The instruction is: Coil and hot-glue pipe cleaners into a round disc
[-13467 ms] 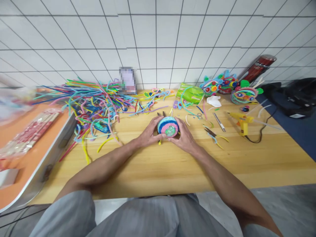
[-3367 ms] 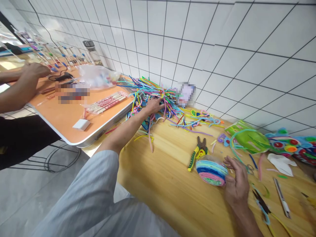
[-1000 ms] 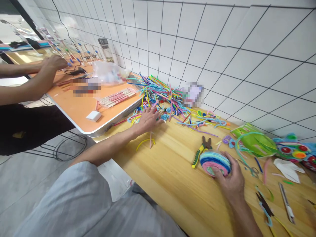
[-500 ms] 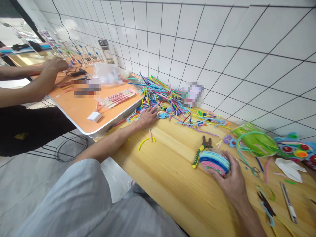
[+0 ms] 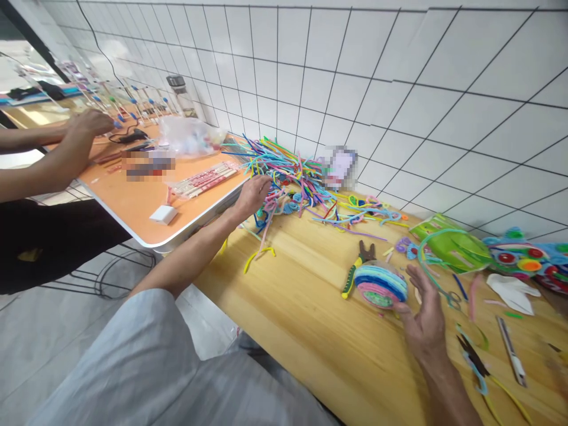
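My left hand (image 5: 254, 195) is at the near left side of a tangled heap of coloured pipe cleaners (image 5: 288, 168). Its fingers are bent down among the strands, and the fingertips are hidden. On the wooden table (image 5: 306, 307) lies a rounded ball (image 5: 380, 284) wound in bands of blue, white, pink and green. My right hand (image 5: 423, 316) is beside it on the right, fingers spread, its thumb close to the ball's lower edge. Just left of the ball lie pliers (image 5: 354, 272) with green and yellow handles.
At right lie a green packet (image 5: 459, 245), colourful pipe-cleaner figures (image 5: 517, 257), a white cloth or paper (image 5: 515, 293), a cutter knife (image 5: 511, 352) and yellow-handled pliers (image 5: 481, 364). Another person's hands (image 5: 91, 123) work at an orange table (image 5: 128, 207) with packaged sticks (image 5: 206, 179) and a white block (image 5: 163, 215).
My left hand has lifted from lying flat on the heap and curled, shifting some strands leftward. My right hand has loosened from the ball and opened; the ball has turned slightly.
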Tool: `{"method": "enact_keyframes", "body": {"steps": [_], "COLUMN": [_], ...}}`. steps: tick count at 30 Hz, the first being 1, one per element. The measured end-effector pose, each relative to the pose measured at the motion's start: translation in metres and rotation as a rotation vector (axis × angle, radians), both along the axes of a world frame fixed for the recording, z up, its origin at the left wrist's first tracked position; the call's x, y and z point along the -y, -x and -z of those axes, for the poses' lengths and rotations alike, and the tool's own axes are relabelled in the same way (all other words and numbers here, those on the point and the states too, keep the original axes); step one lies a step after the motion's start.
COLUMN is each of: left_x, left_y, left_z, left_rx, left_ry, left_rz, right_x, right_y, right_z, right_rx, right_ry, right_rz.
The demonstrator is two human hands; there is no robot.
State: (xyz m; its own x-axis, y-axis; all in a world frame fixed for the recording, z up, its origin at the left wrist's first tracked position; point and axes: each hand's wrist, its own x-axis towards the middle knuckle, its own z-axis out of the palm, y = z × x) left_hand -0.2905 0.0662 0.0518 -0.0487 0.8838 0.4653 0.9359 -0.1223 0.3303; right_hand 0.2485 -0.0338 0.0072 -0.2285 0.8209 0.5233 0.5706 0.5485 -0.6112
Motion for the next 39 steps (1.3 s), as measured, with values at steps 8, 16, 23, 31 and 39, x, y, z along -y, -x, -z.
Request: {"method": "enact_keyframes", "body": {"steps": [8,16,23,31,39], "left_x": [-0.022,-0.043,-0.048,-0.032,-0.006], "left_y": [-0.009,0.012,0.002,-0.044,-0.043], "left_z": [0.026,0.014,-0.005,0.014,0.047], "left_rx": [0.0,0.124,0.208,0.068,-0.132], "left_ry": [0.084,0.006,-0.082,0.068,0.198], "left_rz": [-0.056,-0.171,-0.105,0.126,0.123], "right_x": [-0.002,-0.003,-0.004,-0.003,-0.002], "right_y": [-0.001,0.004,0.016,0.004,0.004], "right_z": [0.006,0.006,0.007,0.018,0.013], "right_rx": [0.027,0.211,0.176,0.108,0.116], "right_ry": [-0.012,-0.024,-0.019,-0.048,-0.078], "right_rz": [0.018,-0.011,0.048,0.015,0.01]}}
